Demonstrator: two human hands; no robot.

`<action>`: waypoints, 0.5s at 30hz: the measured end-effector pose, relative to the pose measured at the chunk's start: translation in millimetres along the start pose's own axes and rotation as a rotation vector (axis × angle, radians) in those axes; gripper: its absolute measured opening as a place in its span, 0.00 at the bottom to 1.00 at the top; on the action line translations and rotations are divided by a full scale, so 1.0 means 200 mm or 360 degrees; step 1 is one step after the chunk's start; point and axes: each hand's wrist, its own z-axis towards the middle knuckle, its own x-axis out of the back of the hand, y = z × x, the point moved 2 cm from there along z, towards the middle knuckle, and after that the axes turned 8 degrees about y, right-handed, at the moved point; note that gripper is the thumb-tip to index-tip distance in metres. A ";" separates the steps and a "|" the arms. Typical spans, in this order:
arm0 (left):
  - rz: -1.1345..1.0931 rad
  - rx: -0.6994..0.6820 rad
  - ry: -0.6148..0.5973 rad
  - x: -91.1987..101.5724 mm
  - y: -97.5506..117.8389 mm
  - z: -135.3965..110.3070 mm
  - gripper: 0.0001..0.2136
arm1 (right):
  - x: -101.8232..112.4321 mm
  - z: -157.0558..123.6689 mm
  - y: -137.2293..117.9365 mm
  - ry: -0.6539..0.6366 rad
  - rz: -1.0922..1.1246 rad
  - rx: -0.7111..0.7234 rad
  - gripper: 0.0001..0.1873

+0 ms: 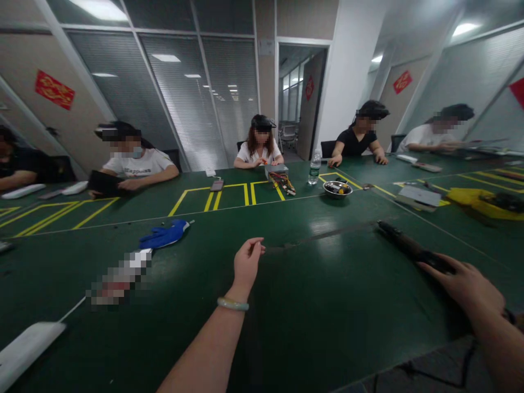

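Fingers (444, 271) of the right hand (466, 289) spread on a dark tool (403, 243), left hand's (248, 265) curled empty; shirt lettering (133, 170) unreadable.

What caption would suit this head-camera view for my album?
A left hand hovers over a green workbench, the right hand on a long dark object, a co-worker seated beyond.

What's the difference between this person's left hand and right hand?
The left hand is raised with curled fingers, while the right hand reaches out low, fingers spread over a long dark object. The left hand wears a pale green bangle at the wrist; the right hand shows a dark band there. Both are bare and above the green table.
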 end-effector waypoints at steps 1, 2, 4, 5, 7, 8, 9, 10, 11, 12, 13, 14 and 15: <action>-0.0036 0.0012 0.0033 0.00 0.00 0.00 0.14 | 0.00 0.00 0.00 -0.0011 0.0000 0.0002 0.44; -0.0069 0.0022 0.0059 0.01 -0.01 0.01 0.14 | 0.01 -0.01 0.00 -0.0032 0.0013 0.0009 0.44; -0.0116 0.0043 0.0097 0.02 -0.01 0.01 0.14 | 0.01 -0.03 -0.02 -0.0090 0.0081 0.0045 0.44; -0.0129 0.0052 0.0112 0.02 -0.01 0.02 0.14 | 0.01 -0.05 -0.03 -0.0119 0.0123 0.0072 0.43; -0.0128 0.0057 0.0126 0.03 -0.01 0.02 0.14 | 0.01 -0.10 -0.10 -0.0179 0.0209 0.0151 0.41; -0.0116 0.0047 0.0137 0.03 -0.01 0.02 0.14 | 0.01 -0.15 -0.16 -0.0200 0.0251 0.0206 0.40; -0.0094 0.0023 0.0155 0.04 0.00 0.01 0.13 | 0.02 -0.20 -0.22 -0.0221 0.0290 0.0276 0.38; -0.0060 -0.0023 0.0176 0.04 0.01 0.01 0.13 | 0.03 -0.25 -0.30 -0.0238 0.0323 0.0361 0.37; -0.0011 -0.0101 0.0199 0.05 0.02 0.00 0.13 | 0.04 -0.32 -0.40 -0.0252 0.0348 0.0459 0.36; 0.0056 -0.0217 0.0213 0.06 0.04 -0.01 0.13 | 0.06 -0.39 -0.50 -0.0265 0.0358 0.0570 0.35; 0.0137 -0.0367 0.0214 0.06 0.06 -0.03 0.12 | 0.08 -0.46 -0.61 -0.0273 0.0363 0.0687 0.34; 0.0228 -0.0537 0.0199 0.06 0.08 -0.05 0.12 | 0.09 -0.53 -0.72 -0.0279 0.0369 0.0809 0.33; 0.0321 -0.0714 0.0165 0.06 0.11 -0.07 0.12 | 0.11 -0.60 -0.84 -0.0296 0.0383 0.0932 0.32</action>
